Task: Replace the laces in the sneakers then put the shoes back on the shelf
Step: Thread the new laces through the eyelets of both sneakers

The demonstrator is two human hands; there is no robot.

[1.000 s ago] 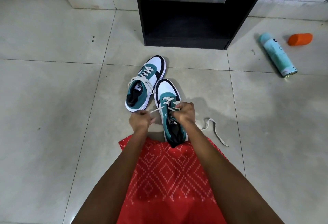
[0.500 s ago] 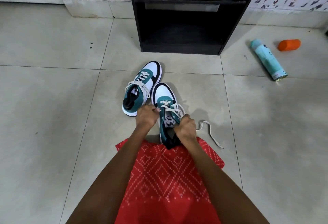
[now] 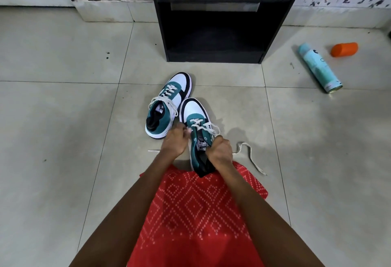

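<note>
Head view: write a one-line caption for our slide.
Left hand pinches the lace, right hand grips the nearer sneaker; the other sneaker lies beside it, before a black shelf.

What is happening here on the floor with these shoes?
A person is lacing the nearer teal-and-white sneaker on the tiled floor. The left hand pinches its cream lace at an eyelet; the right hand grips the sneaker at its opening. The second teal-and-white sneaker, already laced, stands beside it, in front of the black shelf.

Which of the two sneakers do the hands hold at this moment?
The nearer sneaker, on the right: the left hand pinches its lace, and the right hand grips its side. The farther sneaker is not held.
</note>
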